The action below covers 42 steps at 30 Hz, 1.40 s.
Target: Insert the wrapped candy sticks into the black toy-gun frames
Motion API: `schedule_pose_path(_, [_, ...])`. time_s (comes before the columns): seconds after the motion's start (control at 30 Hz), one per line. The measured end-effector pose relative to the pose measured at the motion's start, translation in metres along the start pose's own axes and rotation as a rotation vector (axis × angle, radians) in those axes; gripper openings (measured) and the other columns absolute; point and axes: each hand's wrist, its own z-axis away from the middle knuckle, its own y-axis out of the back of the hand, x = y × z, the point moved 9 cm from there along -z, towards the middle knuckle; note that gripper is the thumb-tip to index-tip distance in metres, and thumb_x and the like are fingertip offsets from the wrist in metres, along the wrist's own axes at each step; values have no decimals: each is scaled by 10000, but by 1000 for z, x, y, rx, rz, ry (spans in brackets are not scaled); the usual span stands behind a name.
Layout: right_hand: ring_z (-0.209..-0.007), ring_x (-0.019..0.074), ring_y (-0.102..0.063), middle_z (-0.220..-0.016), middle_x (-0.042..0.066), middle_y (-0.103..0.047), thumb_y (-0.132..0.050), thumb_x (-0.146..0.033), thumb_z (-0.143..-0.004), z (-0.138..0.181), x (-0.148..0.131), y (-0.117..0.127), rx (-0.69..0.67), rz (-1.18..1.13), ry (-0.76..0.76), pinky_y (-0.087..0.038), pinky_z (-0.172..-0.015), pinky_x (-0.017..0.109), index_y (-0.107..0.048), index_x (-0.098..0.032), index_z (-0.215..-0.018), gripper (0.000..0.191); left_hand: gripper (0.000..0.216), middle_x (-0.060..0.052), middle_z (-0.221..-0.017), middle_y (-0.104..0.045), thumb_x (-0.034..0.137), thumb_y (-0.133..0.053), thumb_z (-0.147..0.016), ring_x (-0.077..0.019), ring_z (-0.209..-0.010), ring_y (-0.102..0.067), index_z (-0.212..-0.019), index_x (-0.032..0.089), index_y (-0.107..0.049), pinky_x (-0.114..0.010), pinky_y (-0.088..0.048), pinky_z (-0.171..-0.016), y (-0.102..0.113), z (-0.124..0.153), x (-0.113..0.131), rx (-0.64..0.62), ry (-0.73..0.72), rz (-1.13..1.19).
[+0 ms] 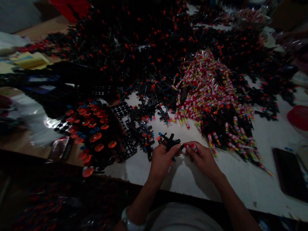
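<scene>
My left hand [161, 160] is closed around a small black toy gun [168, 139] with blue and orange bits, above the front of the white tabletop. Just to its right, my right hand [203, 158] pinches a small red-and-white tube [193, 147] close to the end of the toy gun. Whether the two parts touch is too dark to make out. A heap of similar pink, white and yellow tubes [207, 87] lies beyond my right hand. Loose black toy guns [141, 130] lie beyond and left of my left hand.
Orange round-topped pieces [96, 137] stand in black trays at left. A large pile of black toy guns [128, 47] with orange tips covers the back. On the right lie a dark phone [292, 174] and a red basket [305, 119]. A red tub [69, 7] stands far back.
</scene>
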Motion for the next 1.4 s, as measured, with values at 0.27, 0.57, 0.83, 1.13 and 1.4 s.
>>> schedule_pose_path(0.27, [-512, 78, -445, -652, -29, -555, -505, -455, -872, 1, 9, -14, -231, -190, -53, -364, -493, 202, -610, -179, -923, 300, 195, -13, -626, -684, 315, -703, -701, -123, -576, -606, -784, 141, -678, -227, -456, -582, -5, -4, -5, -121, -29, 29])
schedule_pose_path(0.57, [-603, 138, -558, -744, 20, -626, -473, -448, -887, 12, 2, 41, 208, 46, -38, -463, -592, 272, -612, -186, -1020, 325, 319, -54, -917, -686, 384, -640, -748, -158, -782, -637, -979, 165, -622, -273, -499, -703, -3, -14, 9, -98, -129, -94])
schedule_pose_path(0.83, [-1099, 251, -471, -1142, 110, -600, -455, -110, -852, -13, -54, 79, 602, 961, 367, -368, -926, 426, -595, -203, -1190, 377, 334, -161, -1177, -571, 267, -535, -841, -260, -1152, -499, -1139, 119, -560, -416, -388, -1011, 20, -76, 82, 388, -462, -973])
schedule_pose_path(1.13, [-961, 241, -484, -1046, 105, -603, -502, -123, -847, -59, -20, -9, 112, 1144, 362, -390, -836, 356, -575, -180, -1148, 314, 529, -154, -1059, -614, 304, -751, -672, -266, -1046, -552, -1103, 94, -526, -352, -430, -887, 25, -83, 62, 346, -233, -1222])
schedule_pose_path(1.4, [-1022, 203, -514, -1089, 126, -551, -338, -124, -885, -60, -16, 9, 281, 531, 317, -426, -883, 355, -478, -145, -1160, 309, 504, -60, -968, -614, 82, -665, -664, -241, -975, -546, -1135, 218, -548, -379, -424, -874, 4, -59, 48, 18, -489, -1050])
